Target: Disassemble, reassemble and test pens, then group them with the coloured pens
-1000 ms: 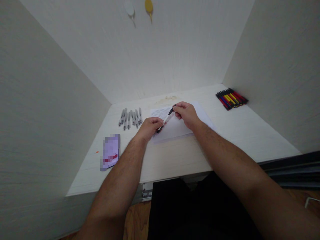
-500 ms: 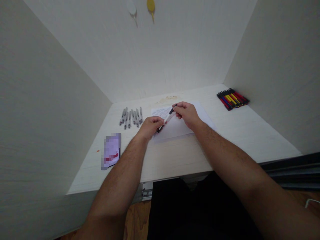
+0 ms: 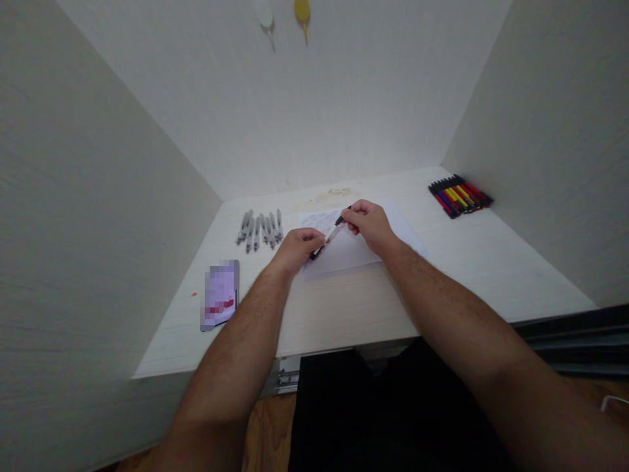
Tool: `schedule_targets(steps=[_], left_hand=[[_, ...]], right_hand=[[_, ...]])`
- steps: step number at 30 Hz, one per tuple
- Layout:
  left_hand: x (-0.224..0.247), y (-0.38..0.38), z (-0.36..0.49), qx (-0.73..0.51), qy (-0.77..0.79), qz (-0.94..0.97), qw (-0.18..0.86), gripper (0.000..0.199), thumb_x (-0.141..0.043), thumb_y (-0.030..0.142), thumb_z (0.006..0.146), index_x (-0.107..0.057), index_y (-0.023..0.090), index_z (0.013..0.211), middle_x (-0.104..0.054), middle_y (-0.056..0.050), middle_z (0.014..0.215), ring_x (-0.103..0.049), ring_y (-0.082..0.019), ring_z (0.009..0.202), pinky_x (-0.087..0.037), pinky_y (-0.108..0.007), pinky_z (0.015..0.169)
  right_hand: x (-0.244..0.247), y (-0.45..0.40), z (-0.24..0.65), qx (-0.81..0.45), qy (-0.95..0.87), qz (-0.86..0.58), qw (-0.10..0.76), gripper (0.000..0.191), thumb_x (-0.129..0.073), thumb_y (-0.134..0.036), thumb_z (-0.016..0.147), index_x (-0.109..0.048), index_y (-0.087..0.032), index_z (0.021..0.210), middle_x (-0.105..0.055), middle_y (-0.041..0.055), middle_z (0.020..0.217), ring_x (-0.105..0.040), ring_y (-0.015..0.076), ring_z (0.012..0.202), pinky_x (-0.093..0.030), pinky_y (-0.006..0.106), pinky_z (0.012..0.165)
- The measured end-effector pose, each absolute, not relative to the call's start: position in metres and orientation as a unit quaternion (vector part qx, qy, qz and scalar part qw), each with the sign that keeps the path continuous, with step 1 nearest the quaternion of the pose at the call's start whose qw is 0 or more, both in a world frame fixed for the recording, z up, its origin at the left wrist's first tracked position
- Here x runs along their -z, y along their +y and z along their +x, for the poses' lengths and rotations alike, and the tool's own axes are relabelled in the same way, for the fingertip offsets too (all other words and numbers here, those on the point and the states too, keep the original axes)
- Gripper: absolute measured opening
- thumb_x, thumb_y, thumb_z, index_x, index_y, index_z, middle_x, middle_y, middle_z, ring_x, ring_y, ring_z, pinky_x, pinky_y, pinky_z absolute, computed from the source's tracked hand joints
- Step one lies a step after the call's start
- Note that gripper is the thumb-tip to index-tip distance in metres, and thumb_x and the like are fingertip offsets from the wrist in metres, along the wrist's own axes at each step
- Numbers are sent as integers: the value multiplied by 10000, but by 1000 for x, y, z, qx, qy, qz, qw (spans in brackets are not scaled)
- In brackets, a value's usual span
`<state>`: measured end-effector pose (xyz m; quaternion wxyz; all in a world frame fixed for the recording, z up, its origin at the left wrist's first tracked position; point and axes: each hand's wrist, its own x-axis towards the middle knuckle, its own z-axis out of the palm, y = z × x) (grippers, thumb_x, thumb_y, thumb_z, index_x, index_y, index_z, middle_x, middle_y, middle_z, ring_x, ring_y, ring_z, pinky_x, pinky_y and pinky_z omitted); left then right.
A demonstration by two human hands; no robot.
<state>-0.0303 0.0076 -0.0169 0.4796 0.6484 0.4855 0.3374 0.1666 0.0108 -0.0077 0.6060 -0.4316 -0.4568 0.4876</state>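
A slim pen (image 3: 334, 232) with a pale, see-through barrel and black ends slants above the paper (image 3: 354, 252). My left hand (image 3: 301, 249) is closed on its lower end, thumb and fingertips pinching it. Around the upper black end, my right hand (image 3: 367, 223) is closed in a similar pinch. Beneath both hands lies the white paper, with grey scribbles on its upper left part. Whether the black upper piece is a separate cap, I cannot tell.
Several clear pens (image 3: 258, 231) lie left of the paper. Several red, yellow and blue pens (image 3: 460, 195) form a row at the back right. A phone (image 3: 221, 295) rests near my left forearm. Walls enclose the white desk (image 3: 344, 314) at the back and sides.
The whole view has shifted slightly. Both hands keep their pinch on the pen, with hardly any visible movement.
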Motion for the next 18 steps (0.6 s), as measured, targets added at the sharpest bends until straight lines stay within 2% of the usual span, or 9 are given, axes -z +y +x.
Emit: schedule_targets(steps=[5,10,18], left_hand=[[14,6,-29,-336,488,647,480,242,-694,382,692,-697,149,754,-563,22,562,-432,-90,490,-305,-239,500],[13,6,-27,-351,473,609,531,220,-693,349,682,-698,148,771,-574,11,567,-480,-104,491,-321,-239,489],[9,0,-24,-345,424,573,610,224,-710,324,677,-714,120,767,-564,-9,570,-482,-94,490,-345,-239,497]], right_hand=[[9,11,165,-481,-456,-431,612,352,-796,-386,640,-497,-201,622,-584,-35,536,-437,58,418,-326,202,394],[13,13,167,-491,-453,-433,605,333,-789,-451,657,-598,-183,706,-608,-17,596,-441,56,445,-332,199,397],[8,10,172,-568,-412,-387,598,305,-766,-348,654,-702,-170,894,-687,32,800,-481,61,529,-330,194,415]])
